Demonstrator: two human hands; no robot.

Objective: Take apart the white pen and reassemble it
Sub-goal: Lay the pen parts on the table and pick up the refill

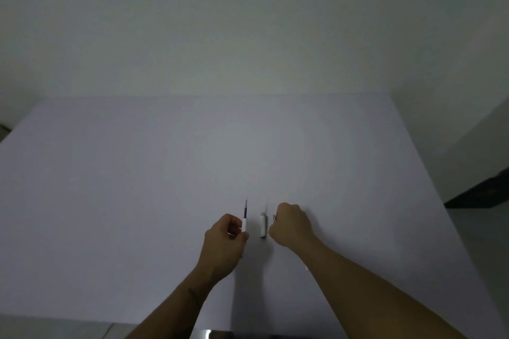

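My left hand (224, 239) grips the white pen barrel (244, 224), held upright, with the dark ink refill (245, 208) sticking out of its top. A short white pen piece (263, 226) lies on the white table (137, 201) between my hands. My right hand (292, 224) is closed just right of that piece, and a small metallic tip (274, 218) shows at its fingers. What else the right fist holds is hidden.
The table's far edge meets a plain pale wall (248, 22). The right table edge drops to a grey floor with a dark object (482, 195). A shiny metal thing (209, 334) shows at the bottom edge.
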